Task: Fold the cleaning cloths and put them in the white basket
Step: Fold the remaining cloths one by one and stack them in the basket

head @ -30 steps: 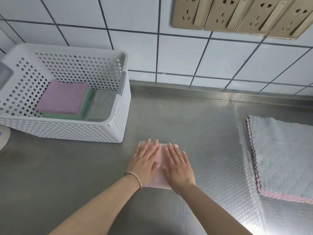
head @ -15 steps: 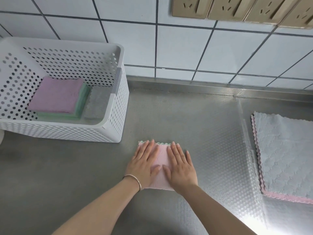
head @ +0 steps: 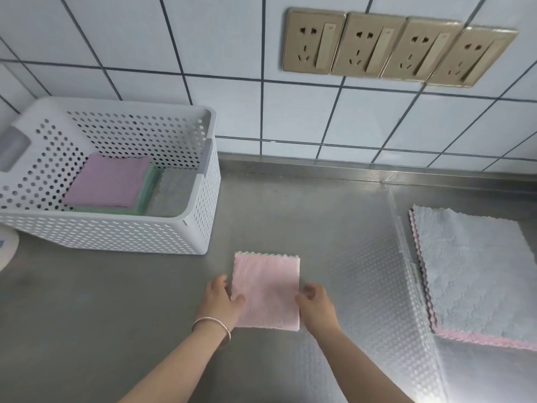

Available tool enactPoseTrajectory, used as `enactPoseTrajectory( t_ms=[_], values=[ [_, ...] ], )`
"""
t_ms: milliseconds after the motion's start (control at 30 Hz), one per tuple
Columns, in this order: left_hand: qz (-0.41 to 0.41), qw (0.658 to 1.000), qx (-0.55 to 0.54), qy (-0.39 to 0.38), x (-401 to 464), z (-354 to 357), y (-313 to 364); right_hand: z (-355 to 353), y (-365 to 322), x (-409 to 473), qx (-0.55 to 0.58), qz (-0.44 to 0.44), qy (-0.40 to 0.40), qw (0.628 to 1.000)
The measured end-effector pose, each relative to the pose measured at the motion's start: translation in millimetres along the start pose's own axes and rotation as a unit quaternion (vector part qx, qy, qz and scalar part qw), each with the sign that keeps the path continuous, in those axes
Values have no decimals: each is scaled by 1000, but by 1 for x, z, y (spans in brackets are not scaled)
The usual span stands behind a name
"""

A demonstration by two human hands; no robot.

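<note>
A folded pink cloth lies on the steel counter in front of me. My left hand pinches its left edge, thumb on top. My right hand grips its right edge the same way. The white perforated basket stands to the left by the wall. Inside it lie a folded purple cloth on a green one, with a grey cloth beside them. At the right, an unfolded grey cloth lies flat over a pink one.
A tiled wall with a row of gold sockets rises behind the counter. A clear embossed mat covers the counter's right part. A white round object shows at the left edge.
Both hands have slid off the top of the pink cloth to its two side edges and taken hold of them. The cloth's top is now uncovered.
</note>
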State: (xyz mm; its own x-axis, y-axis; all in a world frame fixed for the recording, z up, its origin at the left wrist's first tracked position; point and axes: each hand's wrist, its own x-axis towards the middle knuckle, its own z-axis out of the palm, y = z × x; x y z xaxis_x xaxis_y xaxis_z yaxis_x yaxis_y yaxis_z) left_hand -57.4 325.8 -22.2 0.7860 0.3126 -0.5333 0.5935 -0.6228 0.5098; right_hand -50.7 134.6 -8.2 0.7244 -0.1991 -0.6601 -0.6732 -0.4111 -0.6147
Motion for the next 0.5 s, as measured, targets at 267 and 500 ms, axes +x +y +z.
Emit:
enactPoseTrajectory(
  t_ms=[267, 500],
  values=[
    [-102, 983, -105, -115, -21, -16, 14, 8, 6, -12, -23, 63, -95, 993],
    [-272, 848, -397, -221, -46, -7, 2, 10, 37, -22, 168, 139, -128, 967]
  ],
)
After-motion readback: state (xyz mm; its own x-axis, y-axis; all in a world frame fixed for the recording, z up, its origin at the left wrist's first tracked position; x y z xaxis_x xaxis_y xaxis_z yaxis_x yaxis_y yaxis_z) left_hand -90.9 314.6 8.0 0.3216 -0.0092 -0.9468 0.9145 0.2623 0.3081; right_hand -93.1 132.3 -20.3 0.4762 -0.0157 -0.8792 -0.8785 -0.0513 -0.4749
